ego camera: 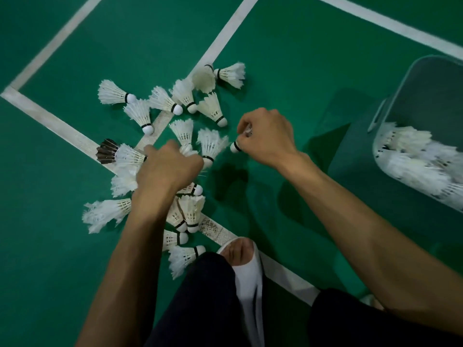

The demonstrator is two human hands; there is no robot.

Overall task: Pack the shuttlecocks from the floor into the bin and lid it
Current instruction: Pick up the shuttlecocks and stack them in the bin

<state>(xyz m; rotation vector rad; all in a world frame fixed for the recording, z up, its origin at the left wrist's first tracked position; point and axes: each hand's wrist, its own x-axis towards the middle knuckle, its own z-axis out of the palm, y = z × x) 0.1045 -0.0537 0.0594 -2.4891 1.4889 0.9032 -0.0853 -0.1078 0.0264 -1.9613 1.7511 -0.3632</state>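
The bin [406,91], cut off at the frame edge, is holding white shuttlecocks [413,159]. The right hand [265,136] is gripping a mostly hidden shuttlecock [235,147]. The left hand [167,169] is hiding its own fingers, so I cannot tell its grasp.

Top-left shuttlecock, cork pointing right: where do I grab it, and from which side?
Probably pinch the shuttlecock at its cork, by the black band, coming straight down from above. It lies on its side with fragile feathers fanned left; the cork is the firm narrow end, and a neighbour crowds its near side.
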